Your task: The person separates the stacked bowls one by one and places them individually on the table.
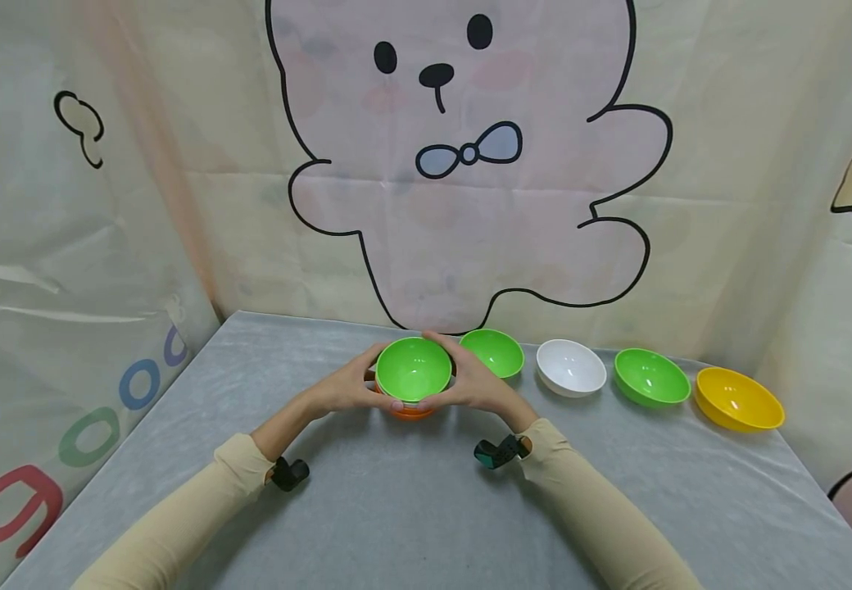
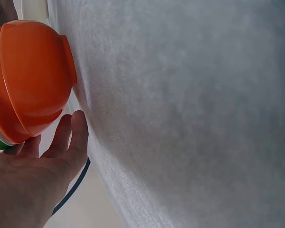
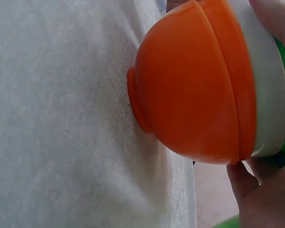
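Observation:
Both hands hold a stack of nested bowls from opposite sides, thumbs in front and fingers behind. On top is a green bowl (image 1: 414, 369); under it the right wrist view shows a white bowl (image 3: 268, 80) and orange ones, the lowest an orange bowl (image 3: 190, 90) with its foot at the cloth. My left hand (image 1: 352, 387) grips the left side; in the left wrist view this hand (image 2: 35, 175) lies beside the orange bowl (image 2: 35, 76), some fingers extended. My right hand (image 1: 473, 383), also seen as a hand (image 3: 270, 192) in the right wrist view, grips the right side.
Right of the stack, a row along the back of the grey table (image 1: 411, 508) holds a green bowl (image 1: 494, 352), a white bowl (image 1: 571, 368), another green bowl (image 1: 650, 378) and a yellow bowl (image 1: 739, 399). A printed curtain (image 1: 212, 205) hangs behind.

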`<action>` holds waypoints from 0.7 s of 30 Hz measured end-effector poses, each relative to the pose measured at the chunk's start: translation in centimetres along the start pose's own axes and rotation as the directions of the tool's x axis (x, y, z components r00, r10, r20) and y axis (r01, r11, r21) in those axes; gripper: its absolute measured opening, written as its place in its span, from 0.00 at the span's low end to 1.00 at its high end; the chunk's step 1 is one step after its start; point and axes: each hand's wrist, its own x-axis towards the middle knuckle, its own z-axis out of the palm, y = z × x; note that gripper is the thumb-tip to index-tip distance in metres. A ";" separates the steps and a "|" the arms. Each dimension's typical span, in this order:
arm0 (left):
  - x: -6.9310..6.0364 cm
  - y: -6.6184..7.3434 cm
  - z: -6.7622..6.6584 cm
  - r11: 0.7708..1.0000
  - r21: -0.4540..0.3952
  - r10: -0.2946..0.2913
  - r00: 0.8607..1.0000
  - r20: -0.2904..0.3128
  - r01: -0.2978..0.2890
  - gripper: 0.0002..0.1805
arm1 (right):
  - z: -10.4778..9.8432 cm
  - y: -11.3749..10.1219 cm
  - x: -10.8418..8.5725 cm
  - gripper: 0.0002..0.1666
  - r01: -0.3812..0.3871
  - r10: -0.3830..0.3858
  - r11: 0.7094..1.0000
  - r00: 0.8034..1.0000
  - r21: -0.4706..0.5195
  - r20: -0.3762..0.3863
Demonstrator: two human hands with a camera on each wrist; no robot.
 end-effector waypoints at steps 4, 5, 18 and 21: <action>0.0 0.0 0.0 1.000 0.004 -0.003 1.000 -0.001 0.003 0.50 | 0.0 0.2 0.0 0.59 0.017 -0.016 1.000 1.000 0.018 -0.009; 0.0 0.0 0.0 1.000 0.004 -0.003 1.000 -0.001 0.003 0.50 | 0.1 0.3 0.0 0.58 0.022 -0.021 0.999 1.000 0.028 -0.010; 0.1 -0.1 -0.1 1.000 -0.013 0.010 1.000 0.001 -0.010 0.51 | 0.0 4.0 1.0 0.61 0.060 -0.055 0.996 0.996 0.071 -0.073; 0.0 -0.1 0.0 1.000 -0.017 0.005 1.000 -0.001 -0.005 0.51 | -0.6 3.7 0.7 0.61 0.082 -0.073 0.993 0.993 0.086 -0.096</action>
